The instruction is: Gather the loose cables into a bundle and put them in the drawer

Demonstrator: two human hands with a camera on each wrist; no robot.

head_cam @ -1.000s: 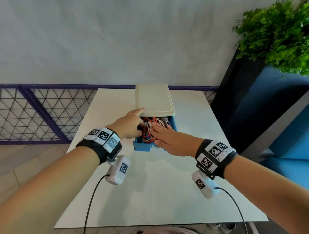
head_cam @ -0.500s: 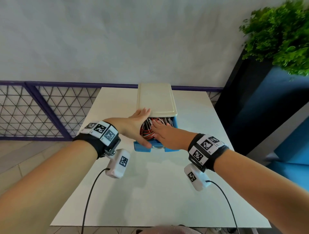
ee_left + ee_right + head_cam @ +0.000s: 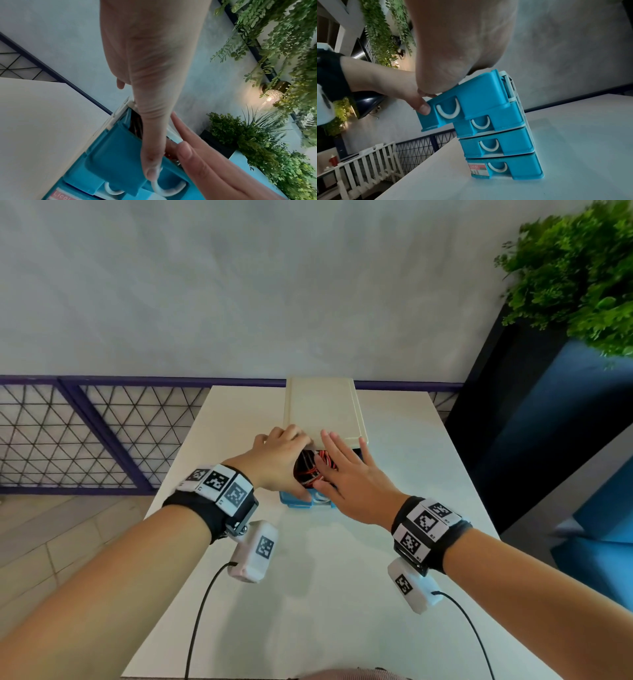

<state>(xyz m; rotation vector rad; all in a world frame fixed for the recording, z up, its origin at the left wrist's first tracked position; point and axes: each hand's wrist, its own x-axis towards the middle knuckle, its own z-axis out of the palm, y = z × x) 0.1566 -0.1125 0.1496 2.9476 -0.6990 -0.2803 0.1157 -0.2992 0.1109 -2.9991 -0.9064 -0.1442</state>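
Fig.: stowing step, cables going into top drawer. A small blue drawer unit (image 3: pixel 498 135) w/ four stacked drawers and a cream top panel (image 3: pixel 323 409) stands at the centre of the tabletop (image 3: pixel 325 594), toward its far edge. The top drawer (image 3: pixel 462 100) is pulled out toward the near edge; the three below sit closed. The cables (image 3: pixel 310 469), a red/black/white tangle, lie inside the open drawer, mostly hidden by both hands.

Left hand (image 3: pixel 277 460): curled over the drawer's left side, thumb hooked down onto the drawer front by the white handle (image 3: pixel 447 110) (wrist views), fingers (image 3: pixel 291 434) bent at the cream panel's front edge. Right hand (image 3: pixel 346 474): flat, palm down over the cables, fingers (image 3: pixel 334 448) straight and spread, tips reaching the panel; not gripping anything.

Step in hand (judged): bundle is in; hands are tamping it below the drawer rim. Task nearly complete.

Next move calls for: right hand to keep loops low and then clear out, left hand to push the front straight back. Risk: a proud loop may snag under the panel and jam closing.
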